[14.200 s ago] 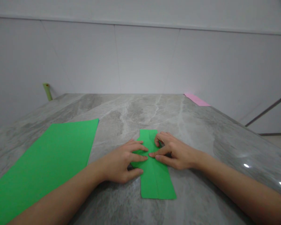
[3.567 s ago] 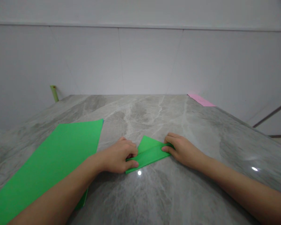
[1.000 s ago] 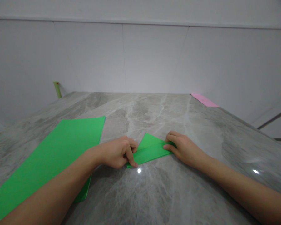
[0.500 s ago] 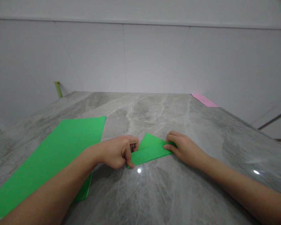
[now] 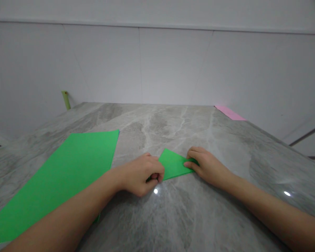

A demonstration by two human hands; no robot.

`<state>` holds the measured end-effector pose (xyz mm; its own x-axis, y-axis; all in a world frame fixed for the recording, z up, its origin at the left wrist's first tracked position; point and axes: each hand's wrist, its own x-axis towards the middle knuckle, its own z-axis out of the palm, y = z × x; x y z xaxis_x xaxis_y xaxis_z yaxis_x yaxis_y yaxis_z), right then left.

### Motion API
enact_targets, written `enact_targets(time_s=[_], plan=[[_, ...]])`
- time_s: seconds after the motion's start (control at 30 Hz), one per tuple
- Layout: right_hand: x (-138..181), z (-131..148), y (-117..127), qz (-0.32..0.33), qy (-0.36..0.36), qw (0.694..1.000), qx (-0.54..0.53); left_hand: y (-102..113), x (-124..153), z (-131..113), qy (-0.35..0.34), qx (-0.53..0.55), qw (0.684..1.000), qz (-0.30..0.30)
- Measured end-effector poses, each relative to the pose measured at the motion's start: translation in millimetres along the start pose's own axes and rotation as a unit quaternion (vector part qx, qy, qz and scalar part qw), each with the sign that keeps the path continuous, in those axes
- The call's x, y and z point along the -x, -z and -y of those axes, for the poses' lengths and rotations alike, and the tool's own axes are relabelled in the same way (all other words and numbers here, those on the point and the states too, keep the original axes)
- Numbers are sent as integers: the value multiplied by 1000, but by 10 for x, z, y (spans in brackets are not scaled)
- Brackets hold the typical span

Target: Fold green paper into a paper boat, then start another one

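A small folded green paper lies on the grey marble table, between my two hands. My left hand is curled into a pinch on the paper's left end and covers that end. My right hand rests at the paper's right end with its fingertips pressed together on the edge, holding it down. Only the middle of the folded piece shows between the hands.
A large flat green sheet lies to the left, partly under my left forearm. A pink sheet lies at the far right corner by the white wall. A small green stick-like object leans at the far left.
My left hand has slid rightward along the folded paper, covering more of it, so less green shows. The right hand has stayed in place on the right end.
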<state>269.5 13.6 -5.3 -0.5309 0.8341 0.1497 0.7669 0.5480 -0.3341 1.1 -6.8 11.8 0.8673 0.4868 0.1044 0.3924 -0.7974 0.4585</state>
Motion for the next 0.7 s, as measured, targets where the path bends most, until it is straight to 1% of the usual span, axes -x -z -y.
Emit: enact_targets(time_s=[0.13, 0.3, 0.7], plan=[[-1, -2, -3, 1, 1, 1000, 6, 11, 2, 5, 8, -6, 1000, 7], [14, -19, -4, -3, -2, 1000, 2, 13, -10, 12, 10, 4, 1000, 0], [6, -24, -4, -5, -4, 1000, 5, -4, -27, -2, 45, 14, 999, -7]])
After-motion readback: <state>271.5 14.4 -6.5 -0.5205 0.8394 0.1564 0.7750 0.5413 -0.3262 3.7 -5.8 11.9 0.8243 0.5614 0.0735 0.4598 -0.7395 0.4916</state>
